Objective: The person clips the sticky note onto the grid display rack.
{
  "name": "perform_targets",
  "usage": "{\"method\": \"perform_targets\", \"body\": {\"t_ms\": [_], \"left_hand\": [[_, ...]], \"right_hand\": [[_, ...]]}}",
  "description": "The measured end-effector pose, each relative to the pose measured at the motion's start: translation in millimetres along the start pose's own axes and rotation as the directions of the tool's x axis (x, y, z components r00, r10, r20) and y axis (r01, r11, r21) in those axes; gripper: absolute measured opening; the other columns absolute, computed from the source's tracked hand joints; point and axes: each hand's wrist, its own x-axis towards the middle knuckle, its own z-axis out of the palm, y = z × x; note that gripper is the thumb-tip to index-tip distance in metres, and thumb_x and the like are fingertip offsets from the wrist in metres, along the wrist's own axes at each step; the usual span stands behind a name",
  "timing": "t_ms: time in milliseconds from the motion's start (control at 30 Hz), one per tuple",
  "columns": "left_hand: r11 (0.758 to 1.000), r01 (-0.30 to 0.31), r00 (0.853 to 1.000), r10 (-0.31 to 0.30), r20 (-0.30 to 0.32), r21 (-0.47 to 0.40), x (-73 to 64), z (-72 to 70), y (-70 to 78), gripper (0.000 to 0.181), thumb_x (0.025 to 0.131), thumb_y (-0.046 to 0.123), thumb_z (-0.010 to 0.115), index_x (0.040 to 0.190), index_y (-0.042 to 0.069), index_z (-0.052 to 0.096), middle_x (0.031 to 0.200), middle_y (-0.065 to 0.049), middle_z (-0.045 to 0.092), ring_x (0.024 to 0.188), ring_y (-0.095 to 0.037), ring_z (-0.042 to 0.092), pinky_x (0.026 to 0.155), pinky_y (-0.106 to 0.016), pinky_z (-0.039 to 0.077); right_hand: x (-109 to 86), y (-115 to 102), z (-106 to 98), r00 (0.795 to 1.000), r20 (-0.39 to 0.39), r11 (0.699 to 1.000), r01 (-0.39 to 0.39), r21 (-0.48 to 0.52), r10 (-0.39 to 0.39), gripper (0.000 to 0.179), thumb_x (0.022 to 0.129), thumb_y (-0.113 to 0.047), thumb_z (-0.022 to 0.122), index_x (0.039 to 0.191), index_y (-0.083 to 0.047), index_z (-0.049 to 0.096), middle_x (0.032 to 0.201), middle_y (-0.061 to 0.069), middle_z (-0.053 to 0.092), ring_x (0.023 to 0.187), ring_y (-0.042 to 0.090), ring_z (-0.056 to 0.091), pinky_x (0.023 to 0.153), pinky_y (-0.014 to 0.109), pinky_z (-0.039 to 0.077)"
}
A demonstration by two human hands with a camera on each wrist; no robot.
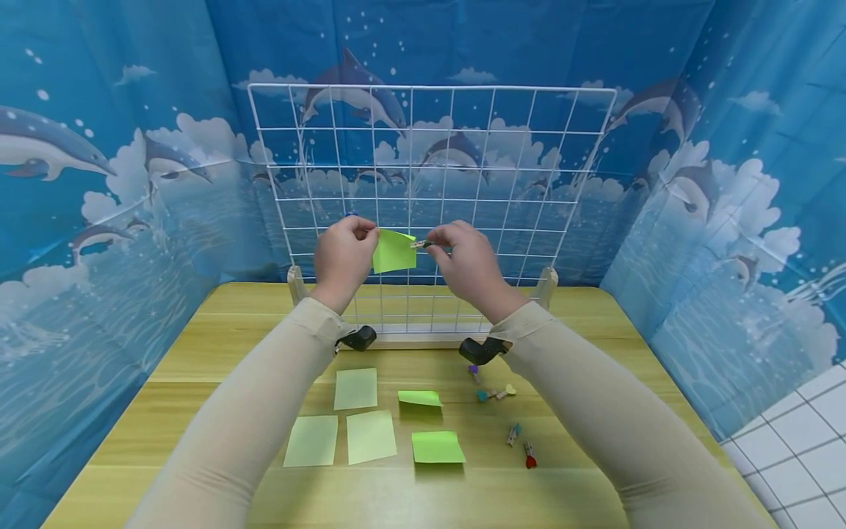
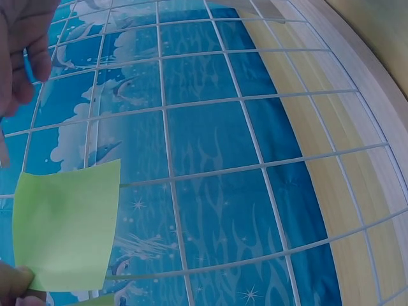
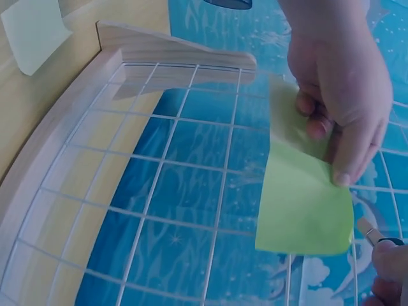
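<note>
My left hand (image 1: 345, 257) pinches a bright green sticky note (image 1: 394, 252) by its left edge, in front of a white wire grid (image 1: 456, 199). In the right wrist view the thumb and fingers grip the note (image 3: 306, 204) near its upper right corner. A paler green piece of paper (image 3: 284, 118) shows beside those fingers, partly hidden by the hand. Between the thumb and fingers of my right hand (image 1: 468, 257) is a small wooden clothespin (image 1: 419, 244), its tip at the note's right edge. The right wrist view shows the clothespin (image 3: 366, 228) close beside the note's lower corner.
Three pale green notes (image 1: 355, 389) and two brighter green notes (image 1: 438, 447) lie on the wooden table (image 1: 198, 382). Several small clothespins with coloured ends (image 1: 530, 455) are scattered to their right. The grid stands on wooden feet (image 1: 548, 285) before a blue dolphin curtain (image 1: 463, 44).
</note>
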Motion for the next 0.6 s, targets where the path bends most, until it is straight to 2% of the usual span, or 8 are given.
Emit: {"method": "perform_targets", "body": {"t_ms": [100,200,367,500,600], "left_hand": [[1.000,0.006,1.000,-0.006,0.002,0.005,0.0,0.1,0.6,0.026,0.107,0.031,0.064,0.119,0.013,0.078,0.110,-0.006,0.079,0.092,-0.022,0.072,0.072,-0.040,0.058],[1.000,0.013,1.000,-0.013,0.005,-0.002,0.1,0.1,0.3,0.025,0.107,0.031,0.064,0.118,0.013,0.077,0.109,-0.006,0.078,0.091,-0.022,0.072,0.071,-0.040,0.056],[1.000,0.015,1.000,-0.014,0.009,-0.010,0.6,0.3,-1.0,0.024,0.106,0.031,0.065,0.118,0.013,0.077,0.107,-0.005,0.078,0.087,-0.022,0.071,0.067,-0.039,0.056],[1.000,0.013,1.000,-0.013,0.005,-0.005,0.9,0.7,-1.7,0.024,0.106,0.031,0.065,0.117,0.013,0.077,0.106,-0.005,0.078,0.087,-0.021,0.071,0.068,-0.038,0.056],[1.000,0.014,1.000,-0.014,0.002,-0.001,0.7,0.7,-1.6,0.024,0.107,0.031,0.065,0.117,0.014,0.078,0.107,-0.004,0.079,0.088,-0.021,0.072,0.068,-0.037,0.056]], "right_hand": [[6.7,-6,5,0.999,-0.026,0.997,0.046,-0.069,-0.048,0.020,0.106,-0.016,0.065,0.118,-0.005,0.076,0.108,0.010,0.068,0.101,0.028,0.059,0.089,0.044,0.052],[12.9,-13,10,0.996,-0.037,0.986,0.076,-0.148,-0.082,0.020,0.106,-0.017,0.065,0.116,-0.006,0.078,0.103,0.008,0.068,0.095,0.027,0.055,0.084,0.042,0.049],[22.0,-20,16,0.990,-0.044,0.951,0.118,-0.284,-0.136,0.018,0.106,-0.017,0.066,0.114,-0.008,0.079,0.104,0.007,0.072,0.095,0.026,0.058,0.087,0.040,0.050],[27.1,-22,17,0.983,-0.060,0.928,0.143,-0.345,-0.174,0.017,0.105,-0.016,0.066,0.111,-0.008,0.080,0.104,0.008,0.075,0.097,0.028,0.061,0.091,0.042,0.052],[30.4,-22,17,0.983,-0.067,0.922,0.136,-0.363,-0.171,0.016,0.105,-0.015,0.067,0.110,-0.008,0.080,0.104,0.008,0.075,0.098,0.028,0.062,0.091,0.043,0.052]]}}
